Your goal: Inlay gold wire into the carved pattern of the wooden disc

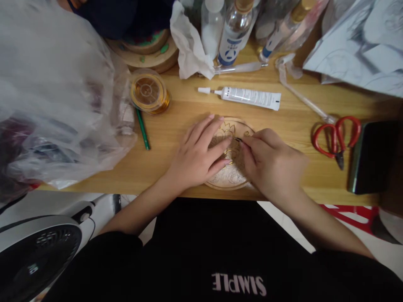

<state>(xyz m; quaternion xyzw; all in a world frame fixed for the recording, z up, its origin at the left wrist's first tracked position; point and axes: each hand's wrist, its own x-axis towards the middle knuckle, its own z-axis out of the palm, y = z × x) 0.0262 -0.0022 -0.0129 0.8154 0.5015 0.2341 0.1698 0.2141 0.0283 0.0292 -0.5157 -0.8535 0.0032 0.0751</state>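
Note:
A round wooden board (234, 183) lies near the table's front edge, its face drawn with fine line patterns and partly laid with gold wire (231, 163). My left hand (201, 153) rests flat over the board's left side, fingers apart and holding nothing. From the right, my right hand (273, 161) pinches slim dark-tipped tweezers (238, 139) between thumb and forefinger. Their tip is over the upper middle of the board, close to my left forefinger and thumb. Most of the tweezers is hidden inside my right hand, and both hands cover parts of the pattern.
Behind the board lies a white glue tube (252, 97), its nozzle pointing left. A gold wire spool (149, 92) and green stick (142, 129) are left, beside a plastic bag (63, 84). Red-handled scissors (336, 136) and a phone (373, 157) lie right. Bottles (233, 35) stand behind.

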